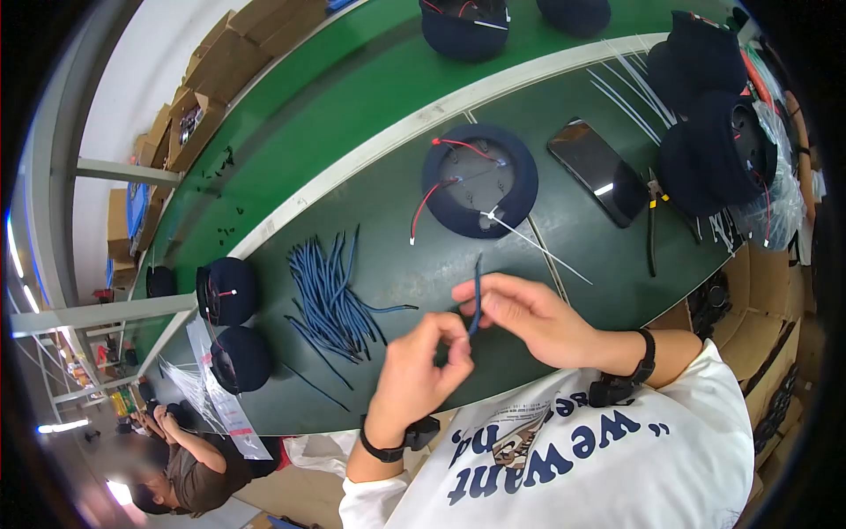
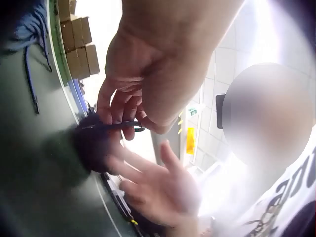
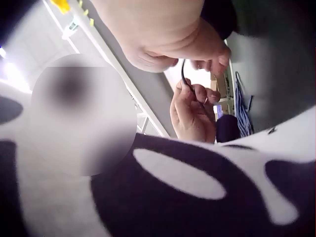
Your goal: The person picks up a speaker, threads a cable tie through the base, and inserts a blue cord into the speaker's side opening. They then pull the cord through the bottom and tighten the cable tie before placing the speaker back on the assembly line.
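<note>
In the head view, my left hand (image 1: 416, 370) pinches a short dark blue cord (image 1: 478, 295) between thumb and fingers. The cord stands upright over the table, its lower end slightly curved. My right hand (image 1: 542, 319) is close beside it, its fingers extended and overlapping the cord in this view. Seen from the left wrist, the right hand (image 2: 160, 190) is blurred, with spread fingers, below the cord (image 2: 116, 127). A pile of similar blue cords (image 1: 330, 300) lies left of the hands. Beyond them lies a round navy padded piece (image 1: 524, 167) with red wires and a white cable tie.
A phone (image 1: 599, 172) and black-and-yellow pliers (image 1: 653, 220) lie to the right, near more navy pieces (image 1: 705, 150) and white cable ties (image 1: 626, 106). Other navy pieces (image 1: 238, 360) stand at the left, by a metal frame bar (image 1: 106, 316). Another person (image 1: 198, 458) sits at lower left.
</note>
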The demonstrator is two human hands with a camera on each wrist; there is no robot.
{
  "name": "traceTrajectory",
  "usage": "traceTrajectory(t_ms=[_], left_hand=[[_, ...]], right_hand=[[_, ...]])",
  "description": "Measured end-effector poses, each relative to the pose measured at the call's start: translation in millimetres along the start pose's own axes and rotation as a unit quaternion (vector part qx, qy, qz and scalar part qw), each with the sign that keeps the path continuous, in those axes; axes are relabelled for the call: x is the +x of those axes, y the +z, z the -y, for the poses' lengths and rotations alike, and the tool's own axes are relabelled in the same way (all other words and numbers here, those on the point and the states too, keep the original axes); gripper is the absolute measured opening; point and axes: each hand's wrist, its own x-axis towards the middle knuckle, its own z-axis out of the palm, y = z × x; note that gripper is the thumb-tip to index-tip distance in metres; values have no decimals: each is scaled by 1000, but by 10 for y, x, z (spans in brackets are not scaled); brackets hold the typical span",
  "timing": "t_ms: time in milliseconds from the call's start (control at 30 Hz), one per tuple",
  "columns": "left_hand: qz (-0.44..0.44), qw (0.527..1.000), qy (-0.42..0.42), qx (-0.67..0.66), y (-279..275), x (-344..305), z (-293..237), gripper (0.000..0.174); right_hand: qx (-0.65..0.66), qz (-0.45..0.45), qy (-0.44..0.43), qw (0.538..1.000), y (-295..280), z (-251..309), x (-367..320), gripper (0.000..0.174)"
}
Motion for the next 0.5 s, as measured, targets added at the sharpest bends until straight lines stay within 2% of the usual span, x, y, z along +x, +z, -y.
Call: traceTrajectory(t_ms=[33,67,100,167,233,300,400,500], left_hand=[[15,1000,-6,0,63,11,-31,13],[-5,999,2,-41,160,34,-11,11],[-16,990,-16,-137,248,47,23,12],[-39,974,-15,-223,257,128,-2,14],[-44,970,-26,-239,151,210,-9,12],[-37,980,18,-196,43,302,19,13],[32,985,58,-158,-127,483,23,23],[29,980,150,-129,-193,726,-27,27]], right_hand=[[73,-27,-40,996,24,-38,26,33],[71,-27,-67,995,13,-11,-4,31],[107,-36,-87,990,-4,6,-10,31],[190,-29,-121,974,-45,-15,10,30],[262,-58,-161,950,-92,157,41,28],[269,-85,-202,938,-217,294,89,29],[207,-94,-168,959,-437,450,112,33],[-69,-94,-211,970,-635,518,84,29]])
